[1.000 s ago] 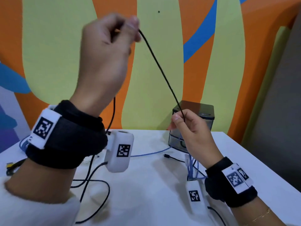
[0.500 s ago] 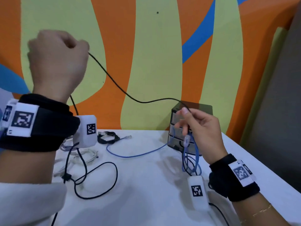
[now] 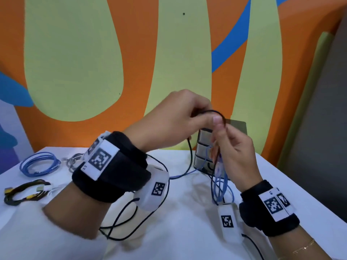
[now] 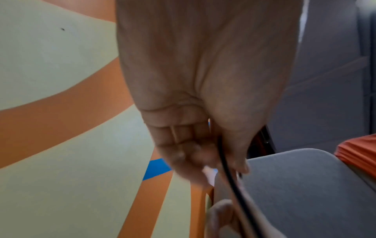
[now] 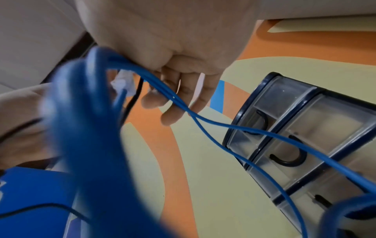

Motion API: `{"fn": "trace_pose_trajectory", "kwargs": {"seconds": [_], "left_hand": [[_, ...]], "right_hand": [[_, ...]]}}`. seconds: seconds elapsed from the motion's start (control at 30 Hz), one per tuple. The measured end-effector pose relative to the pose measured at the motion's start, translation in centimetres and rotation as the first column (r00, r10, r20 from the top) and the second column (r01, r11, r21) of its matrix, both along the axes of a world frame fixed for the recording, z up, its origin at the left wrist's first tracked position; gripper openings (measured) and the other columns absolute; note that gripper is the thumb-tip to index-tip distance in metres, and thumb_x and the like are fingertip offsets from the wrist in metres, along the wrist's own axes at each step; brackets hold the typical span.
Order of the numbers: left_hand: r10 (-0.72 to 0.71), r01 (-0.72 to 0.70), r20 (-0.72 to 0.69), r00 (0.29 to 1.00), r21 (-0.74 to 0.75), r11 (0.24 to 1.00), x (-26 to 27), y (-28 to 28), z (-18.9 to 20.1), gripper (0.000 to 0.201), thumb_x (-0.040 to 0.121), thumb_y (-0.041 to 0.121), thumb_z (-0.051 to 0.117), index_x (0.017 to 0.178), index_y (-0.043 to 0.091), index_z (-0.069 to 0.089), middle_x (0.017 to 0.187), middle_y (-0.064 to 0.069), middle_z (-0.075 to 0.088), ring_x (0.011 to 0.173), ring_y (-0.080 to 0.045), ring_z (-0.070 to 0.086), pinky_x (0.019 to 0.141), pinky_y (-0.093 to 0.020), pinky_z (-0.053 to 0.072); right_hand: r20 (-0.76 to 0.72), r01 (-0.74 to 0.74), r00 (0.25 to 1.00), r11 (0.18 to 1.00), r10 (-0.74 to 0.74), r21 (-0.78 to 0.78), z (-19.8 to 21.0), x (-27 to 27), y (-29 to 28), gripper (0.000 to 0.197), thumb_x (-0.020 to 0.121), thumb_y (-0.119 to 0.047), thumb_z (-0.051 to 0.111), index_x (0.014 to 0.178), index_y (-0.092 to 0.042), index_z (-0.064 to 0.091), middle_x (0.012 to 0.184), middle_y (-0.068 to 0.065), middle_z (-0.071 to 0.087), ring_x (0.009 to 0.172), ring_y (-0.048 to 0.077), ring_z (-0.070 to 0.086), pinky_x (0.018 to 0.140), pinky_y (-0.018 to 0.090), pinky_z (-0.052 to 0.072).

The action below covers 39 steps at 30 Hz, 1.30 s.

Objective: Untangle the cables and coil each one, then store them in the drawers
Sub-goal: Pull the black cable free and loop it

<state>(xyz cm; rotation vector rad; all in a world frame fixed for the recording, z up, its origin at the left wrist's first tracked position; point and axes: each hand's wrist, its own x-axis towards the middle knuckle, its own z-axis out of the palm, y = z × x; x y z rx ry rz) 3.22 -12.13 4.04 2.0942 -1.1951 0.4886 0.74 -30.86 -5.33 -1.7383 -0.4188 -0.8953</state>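
Arching between both grips, black cable (image 3: 216, 112), blue cable (image 3: 218, 182) dangling below

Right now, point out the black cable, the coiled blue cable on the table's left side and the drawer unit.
black cable (image 3: 216, 111), head view, arc between the two hands.
coiled blue cable (image 3: 40, 164), head view, coil's strands.
drawer unit (image 5: 289, 145), right wrist view, clear drawer front.

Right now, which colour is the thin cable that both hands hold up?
Black; the head view shows it best.
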Motion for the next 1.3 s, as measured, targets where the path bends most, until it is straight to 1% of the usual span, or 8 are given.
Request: {"fn": "trace_pose_trajectory", "kwargs": {"seconds": [0.13, 0.3, 0.47, 0.6, 0.8, 0.93, 1.07, 1.3], "left_hand": [[-0.054, 0.038, -0.036, 0.998, -0.351, 0.936, -0.4, 1.5, 1.9, 0.028, 0.108, 0.033, 0.064, 0.087, 0.016, 0.074, 0.060, -0.005, 0.037, 0.052, -0.015, 0.036, 0.044, -0.037, 0.045], [0.070, -0.058, -0.018, 0.997, -0.778, 0.626, 0.2, 6.6, 4.4, 0.026, 0.110, 0.038, 0.057, 0.089, 0.024, 0.061, 0.061, 0.006, 0.039, 0.050, -0.010, 0.030, 0.042, -0.024, 0.026], [0.178, -0.108, -0.034, 0.983, -0.898, 0.427, 2.3, 10.4, 5.1, 0.026, 0.108, 0.045, 0.052, 0.100, 0.021, 0.059, 0.068, 0.012, 0.043, 0.056, -0.008, 0.036, 0.050, -0.026, 0.034], [0.068, -0.036, -0.019, 0.998, -0.965, 0.261, 3.7, 13.2, 4.9, 0.015, 0.107, 0.030, 0.042, 0.107, 0.019, 0.053, 0.070, 0.014, 0.049, 0.060, -0.006, 0.038, 0.055, -0.020, 0.033], [0.220, -0.327, -0.248, 0.943, -0.804, 0.496, 2.6, 12.7, 6.0, 0.021, 0.097, 0.039, 0.060, 0.081, 0.028, 0.068, 0.057, 0.013, 0.041, 0.045, -0.007, 0.029, 0.043, -0.023, 0.022], [0.350, -0.336, -0.149, 0.925, -0.751, 0.568, 2.4, 10.8, 4.8, 0.026, 0.092, 0.031, 0.065, 0.068, 0.023, 0.072, 0.067, -0.004, 0.055, 0.050, -0.012, 0.043, 0.052, -0.026, 0.029], [0.361, -0.381, -0.193, 0.912, -0.726, 0.572, 3.7, 11.0, 4.2, 0.029, 0.101, 0.035, 0.059, 0.076, 0.026, 0.071, 0.063, 0.005, 0.054, 0.053, -0.014, 0.044, 0.055, -0.028, 0.032], [0.373, -0.439, -0.274, 0.886, -0.755, 0.487, 4.6, 11.5, 3.5, 0.021, 0.095, 0.026, 0.053, 0.082, 0.024, 0.069, 0.069, 0.006, 0.057, 0.056, -0.016, 0.045, 0.055, -0.028, 0.032]], "right_hand": [[-0.104, -0.022, 0.995, 0.946, -0.013, -0.323, -0.6, 0.5, -1.2, 0.030, 0.098, -0.034, 0.073, 0.077, -0.013, 0.068, 0.071, 0.005, 0.059, 0.071, 0.014, 0.057, 0.068, 0.030, 0.045], [-0.199, -0.001, 0.977, 0.941, -0.071, -0.339, -0.9, 1.1, -1.7, 0.033, 0.106, -0.050, 0.053, 0.095, -0.030, 0.077, 0.100, -0.001, 0.073, 0.102, 0.015, 0.066, 0.089, 0.041, 0.054], [-0.244, 0.074, 0.953, 0.921, -0.178, -0.383, -0.9, 1.6, -1.9, 0.049, 0.109, -0.053, 0.043, 0.084, -0.022, 0.072, 0.072, -0.015, 0.055, 0.072, 0.004, 0.050, 0.069, 0.028, 0.037], [-0.257, 0.220, 0.899, 0.873, -0.354, -0.435, -1.3, 2.1, -2.4, 0.059, 0.106, -0.061, 0.041, 0.073, -0.023, 0.072, 0.079, -0.007, 0.068, 0.079, 0.009, 0.061, 0.089, 0.046, 0.049], [-0.006, 0.419, 0.897, 0.855, -0.442, -0.304, -0.5, 1.7, -2.7, 0.021, 0.103, -0.043, 0.062, 0.089, -0.030, 0.071, 0.092, -0.014, 0.073, 0.093, 0.015, 0.067, 0.091, 0.052, 0.054], [-0.156, -0.007, 0.988, 0.999, 0.001, -0.040, 1.6, 0.2, -1.9, 0.022, 0.095, -0.007, 0.074, 0.115, -0.016, 0.075, 0.106, 0.007, 0.078, 0.106, 0.022, 0.073, 0.103, 0.045, 0.056], [-0.314, -0.387, 0.869, 0.921, 0.384, 0.055, 3.3, -1.7, -0.7, 0.027, 0.093, -0.003, 0.070, 0.120, -0.004, 0.071, 0.096, 0.016, 0.076, 0.088, 0.031, 0.071, 0.096, 0.039, 0.054], [-0.476, -0.552, 0.725, 0.833, 0.497, 0.028, 3.1, -4.3, 0.8, 0.026, 0.098, -0.030, 0.065, 0.106, -0.007, 0.075, 0.068, 0.036, 0.059, 0.071, 0.025, 0.072, 0.102, 0.039, 0.051]]}}
